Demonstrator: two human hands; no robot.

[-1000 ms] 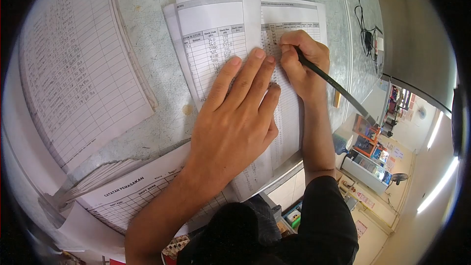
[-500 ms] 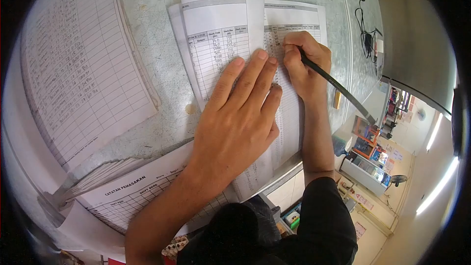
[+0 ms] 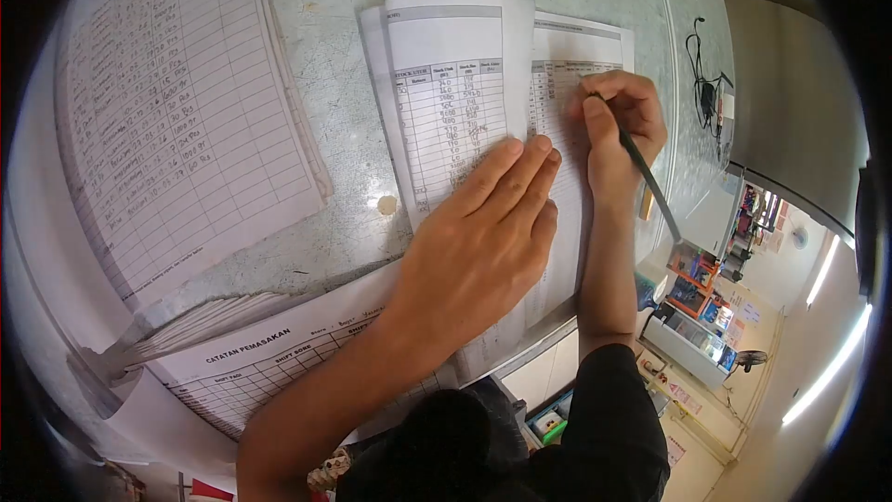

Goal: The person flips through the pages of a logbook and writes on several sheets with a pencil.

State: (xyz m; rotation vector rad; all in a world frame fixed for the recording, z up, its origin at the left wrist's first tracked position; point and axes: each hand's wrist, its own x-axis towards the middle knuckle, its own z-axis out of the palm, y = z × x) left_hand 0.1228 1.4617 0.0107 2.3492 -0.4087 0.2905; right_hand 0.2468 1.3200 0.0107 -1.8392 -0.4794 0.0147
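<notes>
My left hand (image 3: 478, 246) lies flat with its fingers stretched out on a folded-over printed form (image 3: 446, 33), whose columns carry handwritten figures. Beneath and to the right of it shows another table sheet (image 3: 585, 40). My right hand (image 3: 624, 135) grips a long dark pencil (image 3: 643, 167), its upper end slanting down to the right. The fingers are over the right-hand sheet's columns; the pencil's tip is hidden by them, so contact with the paper cannot be made out.
A thick stack of handwritten sheets (image 3: 223, 214) lies on the left of the scratched metal table (image 3: 344, 74). Closer to me is a form headed CATATAN PEMASAKAN (image 3: 279, 363), partly under my left forearm. A black cable (image 3: 708, 93) rests at the table's right side.
The papers and both hands appear shifted slightly right in view. My left hand has slid down the folded page, baring more figures. The pencil has tilted steeper in my right hand.
</notes>
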